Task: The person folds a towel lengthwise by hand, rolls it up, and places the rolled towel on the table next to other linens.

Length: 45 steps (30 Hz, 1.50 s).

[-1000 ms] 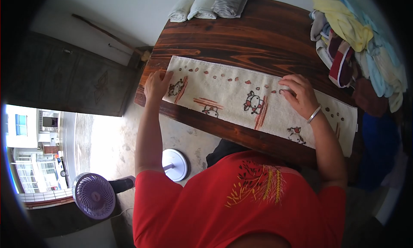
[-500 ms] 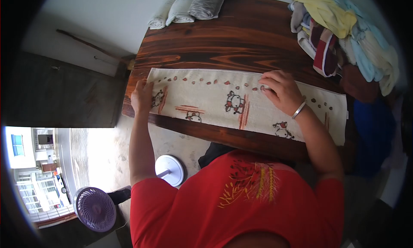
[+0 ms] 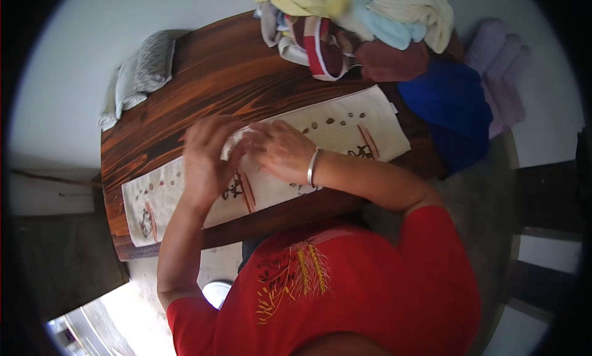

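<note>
A long folded cream towel [image 3: 333, 124] with cow drawings and brown spots lies flat across the dark wooden table. Over its middle, my left hand [image 3: 213, 149] is blurred by motion, its fingers angled towards my right. Beside it, my right hand [image 3: 280, 147], with a silver bracelet at the wrist, rests on or just above the towel. The fingertips of both hands come close together or overlap, and whether they pinch the cloth cannot be made out.
Rolled light towels [image 3: 145, 72] sit at the table's left far edge. A heap of mixed cloths [image 3: 388, 23] is piled at the far right, with a blue cloth [image 3: 450, 112] hanging beside it. Purple cloths [image 3: 502, 72] are further right. The wooden table [image 3: 216, 47] has a curved edge.
My left hand has left the towel's left end and moved to its middle, near my right hand. The view has turned to the right, bringing the purple cloths into sight.
</note>
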Each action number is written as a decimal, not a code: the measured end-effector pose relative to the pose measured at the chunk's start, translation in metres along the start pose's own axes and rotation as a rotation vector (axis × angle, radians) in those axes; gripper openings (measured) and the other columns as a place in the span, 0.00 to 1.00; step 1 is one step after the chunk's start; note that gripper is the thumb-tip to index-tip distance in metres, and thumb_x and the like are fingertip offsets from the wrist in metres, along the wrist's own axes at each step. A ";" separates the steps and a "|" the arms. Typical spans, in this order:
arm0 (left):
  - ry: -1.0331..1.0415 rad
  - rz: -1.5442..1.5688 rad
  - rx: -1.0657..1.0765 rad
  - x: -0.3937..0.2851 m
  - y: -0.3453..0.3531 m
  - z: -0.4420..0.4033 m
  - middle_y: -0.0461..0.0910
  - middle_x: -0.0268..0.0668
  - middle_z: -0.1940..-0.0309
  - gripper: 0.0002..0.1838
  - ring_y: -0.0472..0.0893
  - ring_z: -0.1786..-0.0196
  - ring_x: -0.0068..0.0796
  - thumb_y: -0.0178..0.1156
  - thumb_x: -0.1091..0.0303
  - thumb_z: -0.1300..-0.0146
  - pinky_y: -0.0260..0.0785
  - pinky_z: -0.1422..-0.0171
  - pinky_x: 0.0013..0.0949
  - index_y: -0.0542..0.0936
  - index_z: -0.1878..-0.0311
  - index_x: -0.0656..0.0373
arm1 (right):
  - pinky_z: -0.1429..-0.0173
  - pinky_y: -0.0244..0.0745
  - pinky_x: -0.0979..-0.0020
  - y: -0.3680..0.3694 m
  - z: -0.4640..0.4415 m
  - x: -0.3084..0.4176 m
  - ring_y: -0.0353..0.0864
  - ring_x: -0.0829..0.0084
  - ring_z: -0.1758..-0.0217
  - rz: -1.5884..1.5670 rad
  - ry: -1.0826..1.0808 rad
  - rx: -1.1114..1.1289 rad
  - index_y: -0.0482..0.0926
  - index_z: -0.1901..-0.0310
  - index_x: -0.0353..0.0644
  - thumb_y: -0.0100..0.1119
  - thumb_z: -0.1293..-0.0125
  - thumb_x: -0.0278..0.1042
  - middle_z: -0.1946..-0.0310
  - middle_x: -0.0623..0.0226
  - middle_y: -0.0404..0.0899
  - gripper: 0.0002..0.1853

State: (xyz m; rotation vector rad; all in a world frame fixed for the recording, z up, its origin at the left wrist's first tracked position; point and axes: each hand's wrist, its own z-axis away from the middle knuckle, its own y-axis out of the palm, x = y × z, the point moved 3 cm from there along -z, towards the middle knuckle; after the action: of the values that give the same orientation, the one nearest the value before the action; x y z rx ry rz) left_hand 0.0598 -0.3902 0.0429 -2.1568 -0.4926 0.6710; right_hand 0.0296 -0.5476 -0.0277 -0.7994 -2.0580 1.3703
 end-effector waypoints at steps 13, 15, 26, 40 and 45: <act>0.176 0.176 0.288 -0.008 0.092 -0.007 0.74 0.40 0.39 0.25 0.70 0.34 0.42 0.68 0.59 0.41 0.63 0.32 0.46 0.79 0.41 0.58 | 0.23 0.47 0.45 -0.060 0.150 -0.116 0.55 0.51 0.22 0.154 0.603 0.076 0.70 0.32 0.44 0.62 0.38 0.55 0.28 0.57 0.63 0.36; 0.175 0.116 0.308 -0.007 0.094 -0.004 0.72 0.40 0.35 0.27 0.67 0.30 0.41 0.65 0.55 0.38 0.59 0.27 0.47 0.77 0.38 0.57 | 0.23 0.47 0.44 -0.054 0.169 -0.129 0.55 0.50 0.22 0.254 0.716 0.033 0.70 0.32 0.42 0.63 0.38 0.55 0.27 0.56 0.63 0.36; 0.114 -0.036 0.415 -0.003 0.104 0.003 0.61 0.43 0.25 0.36 0.55 0.21 0.41 0.51 0.40 0.30 0.40 0.17 0.53 0.68 0.28 0.55 | 0.21 0.41 0.42 -0.021 0.090 -0.033 0.49 0.55 0.19 0.001 0.392 0.164 0.69 0.31 0.42 0.57 0.34 0.62 0.24 0.58 0.57 0.38; 0.045 0.115 0.149 0.004 0.096 -0.009 0.77 0.43 0.43 0.23 0.73 0.38 0.46 0.65 0.69 0.40 0.61 0.30 0.49 0.78 0.41 0.61 | 0.43 0.69 0.58 -0.066 0.104 -0.132 0.77 0.61 0.46 0.260 0.512 -0.181 0.84 0.53 0.44 0.60 0.38 0.29 0.53 0.65 0.82 0.11; -0.027 0.131 0.082 0.009 0.094 -0.010 0.80 0.38 0.51 0.15 0.76 0.45 0.42 0.65 0.74 0.42 0.65 0.37 0.46 0.82 0.50 0.60 | 0.45 0.69 0.58 -0.052 0.102 -0.136 0.77 0.63 0.49 0.303 0.529 -0.086 0.85 0.59 0.46 0.60 0.37 0.32 0.57 0.70 0.82 0.07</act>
State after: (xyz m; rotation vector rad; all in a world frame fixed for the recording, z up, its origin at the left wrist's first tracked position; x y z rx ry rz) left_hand 0.0841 -0.4477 -0.0292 -2.1178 -0.3344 0.7800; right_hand 0.0398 -0.7249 -0.0282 -1.3873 -1.6310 1.0659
